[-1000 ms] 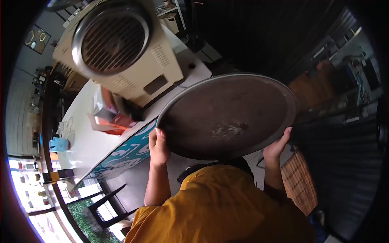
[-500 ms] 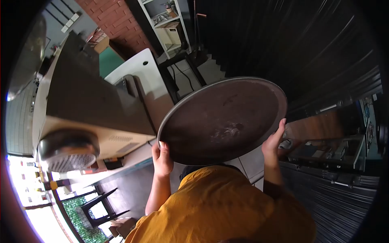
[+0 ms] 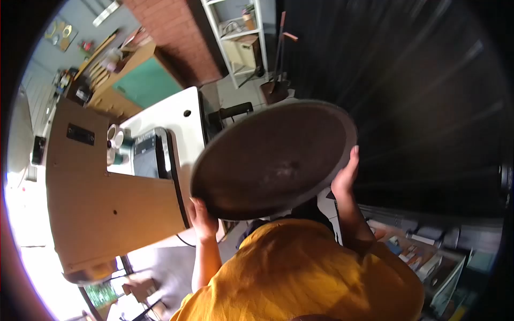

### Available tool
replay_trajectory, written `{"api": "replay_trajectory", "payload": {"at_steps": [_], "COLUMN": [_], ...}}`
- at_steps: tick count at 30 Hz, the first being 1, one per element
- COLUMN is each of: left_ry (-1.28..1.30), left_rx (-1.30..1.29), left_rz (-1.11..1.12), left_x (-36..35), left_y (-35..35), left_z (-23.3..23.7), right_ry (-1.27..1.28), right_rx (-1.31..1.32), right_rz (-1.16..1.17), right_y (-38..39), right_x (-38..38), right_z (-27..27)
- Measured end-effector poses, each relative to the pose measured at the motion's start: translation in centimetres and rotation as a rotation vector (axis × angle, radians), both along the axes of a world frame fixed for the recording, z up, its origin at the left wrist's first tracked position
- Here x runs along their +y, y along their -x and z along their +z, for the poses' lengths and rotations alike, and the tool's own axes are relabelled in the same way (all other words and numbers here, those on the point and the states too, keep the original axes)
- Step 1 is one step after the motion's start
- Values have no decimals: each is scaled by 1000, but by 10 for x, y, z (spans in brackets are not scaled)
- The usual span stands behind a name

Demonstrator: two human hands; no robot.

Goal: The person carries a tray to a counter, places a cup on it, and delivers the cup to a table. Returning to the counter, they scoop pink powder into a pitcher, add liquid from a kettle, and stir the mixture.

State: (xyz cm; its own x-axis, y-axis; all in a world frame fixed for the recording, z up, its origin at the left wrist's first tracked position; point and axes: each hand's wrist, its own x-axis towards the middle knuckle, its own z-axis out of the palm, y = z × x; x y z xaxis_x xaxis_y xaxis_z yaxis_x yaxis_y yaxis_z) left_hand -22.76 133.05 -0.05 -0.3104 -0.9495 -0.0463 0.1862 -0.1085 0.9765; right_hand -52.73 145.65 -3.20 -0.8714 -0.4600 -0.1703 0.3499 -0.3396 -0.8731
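1. Landmark: the white table (image 3: 184,136), with a round dark hole near its far end.
2. Tray (image 3: 273,155): large, oval in view, dark, pale scuff near the middle of its face. Held up in front of the wearer, to the right of the table. It overlaps the table's near right edge in view; whether it touches the table cannot be told.
3. Left hand (image 3: 204,220): closed on the tray's rim at the side nearer the table, thumb at the edge. Remaining fingers largely hidden; their spread cannot be told.
4. Right hand (image 3: 345,179): closed on the rim at the side farther from the table, thumb up along the edge. Remaining fingers concealed.
5. Beige machine (image 3: 115,208): standing on the table's near left part.
6. Flat dark appliance (image 3: 147,155): on the table, just beyond the machine, with cups (image 3: 114,134) to its left.
7. Green cabinet door (image 3: 152,83): beyond the table's far edge.
8. White shelf (image 3: 241,34): beyond the table, to its right; long-handled dustpan (image 3: 274,92) near the shelf's foot.
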Motion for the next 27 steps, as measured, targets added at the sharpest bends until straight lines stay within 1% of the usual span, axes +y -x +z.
{"api": "replay_trajectory", "payload": {"at_steps": [1,2,3,5,6,7,9,10,12,13,14,15,16,17,18,19,20,21,23,24,26,27], "left_ry": [-42,175,173,298,154,161,293,236,241,253,252,349,446,448,371,293,283,274,213,210,152,148], "left_rx": [-86,-301,-317,-456,39,31,62,16,-12,-29,-28,-238,-449,-439,-201,39,-10,-5,-74,-79,-197,-207], "left_rz": [139,176,216,411,403,430,515,570,624,637,660,741,807,816,791,760,788,807,687,700,739,751], "left_x": [6,1,8,12,16,19,28,36,42,41,37,33,26,19,11,1,-6,-9,-19,-26,-43,-51], "left_y": [6,-6,1,22,36,43,49,50,47,46,45,43,40,40,47,54,56,55,52,56,72,81], "left_z": [2,-33,-29,-21,-10,-7,-5,-2,-5,-9,-18,-28,-32,-36,-29,-24,-21,-26,-37,-36,-34,-34], "right_ry": [-20,-35,-31,-123,-127,-122,-101,-109,-53,-55,33,119,118,96,74,77,98,116,100,85,87,90], "right_rx": [4,62,50,-24,15,10,69,67,-94,-92,-18,53,55,5,-42,-26,-23,-28,10,42,54,69], "right_rz": [24,28,69,23,31,59,188,227,196,224,365,499,506,496,489,504,510,518,586,640,678,702], "right_y": [11,18,31,53,60,68,80,76,65,67,72,72,70,69,69,70,72,73,80,85,96,104], "right_x": [-12,-29,-41,-74,-85,-98,-120,-129,-149,-158,-165,-171,-177,-187,-199,-211,-219,-226,-241,-248,-268,-279], "right_z": [-1,3,1,-8,-16,-31,-59,-48,-26,-32,-43,-46,-47,-47,-45,-44,-45,-43,-36,-31,-25,-26]}}
